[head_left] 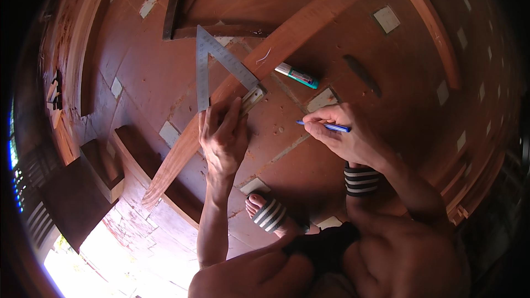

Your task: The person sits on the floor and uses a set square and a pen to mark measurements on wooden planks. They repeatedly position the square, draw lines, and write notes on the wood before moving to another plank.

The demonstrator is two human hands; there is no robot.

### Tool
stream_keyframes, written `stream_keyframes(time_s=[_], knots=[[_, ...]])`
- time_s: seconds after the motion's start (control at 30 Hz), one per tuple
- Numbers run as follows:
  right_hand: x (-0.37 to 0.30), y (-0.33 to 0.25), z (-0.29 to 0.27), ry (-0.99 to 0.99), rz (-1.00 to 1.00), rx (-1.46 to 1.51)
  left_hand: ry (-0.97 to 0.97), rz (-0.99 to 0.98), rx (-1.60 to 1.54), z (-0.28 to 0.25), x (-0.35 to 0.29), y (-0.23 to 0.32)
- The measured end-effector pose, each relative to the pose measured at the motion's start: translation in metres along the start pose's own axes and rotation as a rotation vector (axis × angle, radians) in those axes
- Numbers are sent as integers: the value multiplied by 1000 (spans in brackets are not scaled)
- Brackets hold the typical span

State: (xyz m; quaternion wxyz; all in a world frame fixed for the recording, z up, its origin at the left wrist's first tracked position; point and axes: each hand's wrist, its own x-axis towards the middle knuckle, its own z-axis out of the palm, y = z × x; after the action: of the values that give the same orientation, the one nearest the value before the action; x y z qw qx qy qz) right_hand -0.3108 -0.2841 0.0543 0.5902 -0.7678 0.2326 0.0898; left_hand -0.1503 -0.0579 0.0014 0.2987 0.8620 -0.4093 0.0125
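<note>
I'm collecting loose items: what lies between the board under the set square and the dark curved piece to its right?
A teal-and-white marker, right beside the board, in the head view.

one set-square [229, 62], one pen [338, 128]

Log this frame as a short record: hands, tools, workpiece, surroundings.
left grip: on the triangular metal square
right grip: holding a blue pen, apart from the plank
workpiece: long wooden plank, pale squiggle on its face
square: lies partly over the plank
nearby: white-and-teal tube beside the plank; dark curved piece
surface: reddish floor with pale insets
</note>
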Motion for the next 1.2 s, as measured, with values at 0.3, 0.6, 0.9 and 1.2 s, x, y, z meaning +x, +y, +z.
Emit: stream_keyframes(time_s=[0.3,0.6,0.9,1.2], knots=[[7,1,-4,-14,12,41,-36,-28,8,0,-1,-1],[26,-2,-8,28,-20,118,-43,-25,10,1,-1,-1],[80,-35,-12,74,-127,-7,-37,-34,-2,0,1,1],[118,-33,12,95,-349,20,-70,-62,-8,-3,3,4]])
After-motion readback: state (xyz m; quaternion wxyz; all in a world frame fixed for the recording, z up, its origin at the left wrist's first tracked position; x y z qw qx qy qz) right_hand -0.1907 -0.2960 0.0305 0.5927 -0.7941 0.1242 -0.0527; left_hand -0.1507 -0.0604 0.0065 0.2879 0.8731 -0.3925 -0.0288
